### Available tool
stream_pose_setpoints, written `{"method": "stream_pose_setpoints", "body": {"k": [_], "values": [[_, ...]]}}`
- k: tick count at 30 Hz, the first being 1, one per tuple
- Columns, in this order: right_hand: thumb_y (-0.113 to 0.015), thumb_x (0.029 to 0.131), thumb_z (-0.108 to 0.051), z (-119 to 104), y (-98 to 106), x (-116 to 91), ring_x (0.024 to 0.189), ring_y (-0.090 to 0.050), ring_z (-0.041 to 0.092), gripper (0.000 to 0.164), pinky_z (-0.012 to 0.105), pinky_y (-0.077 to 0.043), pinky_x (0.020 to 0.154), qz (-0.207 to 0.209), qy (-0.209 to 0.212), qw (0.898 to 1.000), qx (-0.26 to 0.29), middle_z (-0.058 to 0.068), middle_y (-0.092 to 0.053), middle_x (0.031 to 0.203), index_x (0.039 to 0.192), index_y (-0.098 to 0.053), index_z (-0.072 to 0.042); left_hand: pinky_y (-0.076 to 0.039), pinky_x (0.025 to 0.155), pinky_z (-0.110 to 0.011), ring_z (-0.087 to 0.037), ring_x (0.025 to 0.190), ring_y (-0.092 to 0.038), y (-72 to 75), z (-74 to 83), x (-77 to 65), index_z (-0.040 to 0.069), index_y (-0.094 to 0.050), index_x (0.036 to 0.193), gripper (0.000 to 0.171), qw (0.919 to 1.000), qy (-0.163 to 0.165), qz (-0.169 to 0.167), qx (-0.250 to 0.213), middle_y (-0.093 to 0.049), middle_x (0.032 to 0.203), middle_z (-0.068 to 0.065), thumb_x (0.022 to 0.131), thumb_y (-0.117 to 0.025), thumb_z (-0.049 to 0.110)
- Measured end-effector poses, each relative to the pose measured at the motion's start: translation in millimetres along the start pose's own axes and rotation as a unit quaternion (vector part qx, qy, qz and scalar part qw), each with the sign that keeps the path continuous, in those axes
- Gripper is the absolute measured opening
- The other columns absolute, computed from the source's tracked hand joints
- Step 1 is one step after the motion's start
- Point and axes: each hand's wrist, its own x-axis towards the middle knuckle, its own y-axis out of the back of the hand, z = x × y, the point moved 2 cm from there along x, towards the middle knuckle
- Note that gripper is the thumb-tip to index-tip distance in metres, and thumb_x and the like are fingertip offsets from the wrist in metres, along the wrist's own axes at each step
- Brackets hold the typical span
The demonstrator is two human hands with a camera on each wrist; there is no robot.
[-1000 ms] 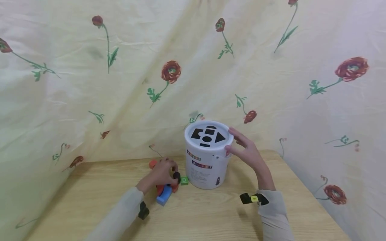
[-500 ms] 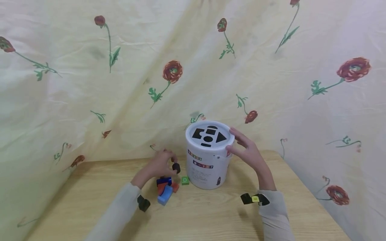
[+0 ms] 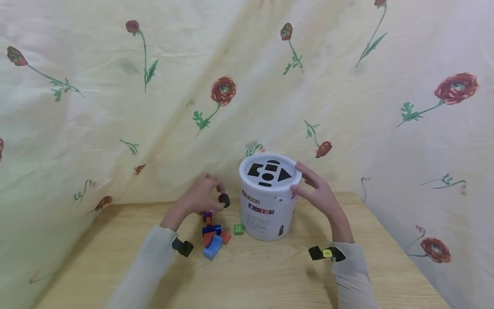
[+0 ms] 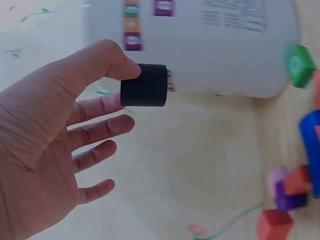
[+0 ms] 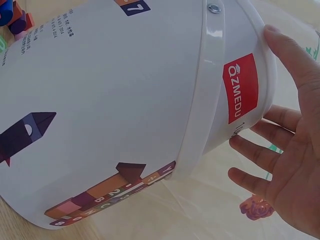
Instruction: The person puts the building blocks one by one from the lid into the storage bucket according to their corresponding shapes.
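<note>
Black block [image 3: 224, 200] held aloft, just left of the white bucket [image 3: 262, 219]

The left hand [image 3: 200, 194] pinches it; the right hand [image 3: 318, 193], fingers spread, touches the bucket's rim. The step looks like carrying; the next move likely calls for a firm pinch and a steadied bucket. The red label [image 5: 241, 88] reads "ZMEDU" after an unclear 1st letter; the green block [image 3: 238, 229] reads "D", a printed tile [image 5: 136, 7] "7".

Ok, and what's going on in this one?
A person's left hand pinches a black block in the air beside a white bucket. The right hand touches the edge of the bucket's lid, which has shaped holes. Coloured blocks and a green block marked D lie on the table.
</note>
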Motion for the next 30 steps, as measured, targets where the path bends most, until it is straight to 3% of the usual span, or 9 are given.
{"method": "stream_pose_setpoints", "body": {"k": [15, 23, 30], "values": [[-0.073, 0.095, -0.034, 0.1, -0.7, -1.6, 0.150, -0.038, 0.034, 0.071, 0.061, -0.029, 0.120, 0.001, -0.004, 1.000, 0.000, -0.002, -0.032, 0.167, 0.157, -0.040, -0.025, -0.035, 0.099, -0.048, -0.024, 0.110, -0.043, 39.5, 43.9, 13.7, 0.016, -0.069, 0.097, 0.033, 0.9953, -0.022, 0.088, 0.034, -0.063, 0.108, -0.003, 0.075, -0.087, 0.032], [-0.073, 0.094, -0.032, 1.3, -1.4, -2.7, 0.150, -0.037, 0.034, 0.071, 0.060, -0.029, 0.120, 0.001, -0.001, 1.000, 0.005, -0.001, -0.032, 0.167, 0.157, -0.040, -0.025, -0.028, 0.100, -0.049, -0.024, 0.110, -0.041, 43.1, 58.3, 21.3, 0.016, -0.069, 0.099, 0.032, 0.9895, -0.039, 0.138, 0.018, -0.062, 0.109, -0.001, 0.077, -0.085, 0.032], [-0.073, 0.094, -0.032, 0.2, 0.0, -2.3, 0.149, -0.039, 0.035, 0.071, 0.060, -0.029, 0.120, 0.003, 0.004, 1.000, 0.005, -0.001, -0.033, 0.167, 0.156, -0.041, -0.024, -0.028, 0.096, -0.048, -0.026, 0.107, -0.042, 42.7, 68.4, 36.1, 0.013, -0.069, 0.100, 0.031, 0.9809, -0.057, 0.186, -0.006, -0.063, 0.107, -0.004, 0.080, -0.084, 0.030]]}}
